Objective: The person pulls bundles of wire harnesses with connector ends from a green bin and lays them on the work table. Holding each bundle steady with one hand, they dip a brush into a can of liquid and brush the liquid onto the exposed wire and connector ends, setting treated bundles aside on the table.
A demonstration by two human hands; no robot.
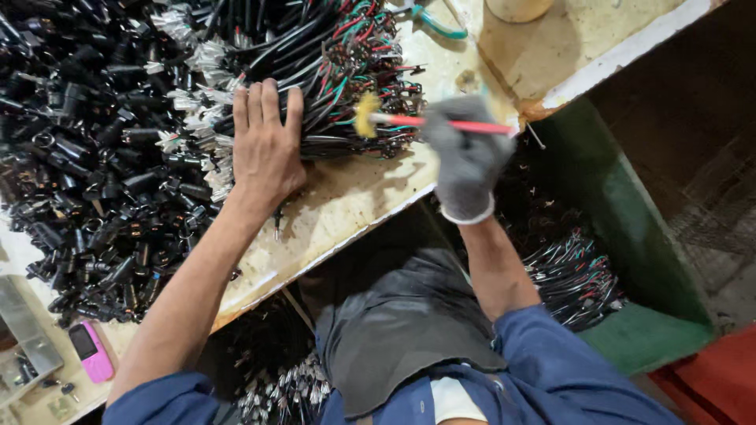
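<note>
bundled black cables with red and green wire ends (331,71) lie crosswise on our worn bench (354,205). left hand (266,145) is flat on them, nearer; gloved right hand (466,161) grips a red-handled yellow brush (409,120) pointing left at the wire ends.

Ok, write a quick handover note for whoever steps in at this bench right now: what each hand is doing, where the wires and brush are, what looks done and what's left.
Left hand: bare, pressed flat on the bundle of black cables, holding it down on the bench.
Right hand: gloved, gripping a red-handled brush, its yellow bristles at the bundle's coloured wire ends.
Black connector pile covers the bench's left side.
More wire bundles lie in the green bin below the bench edge.
Pink phone sits near the lower left corner.
Done: cannot tell how many ends have been brushed.
Left: cannot tell.
</note>
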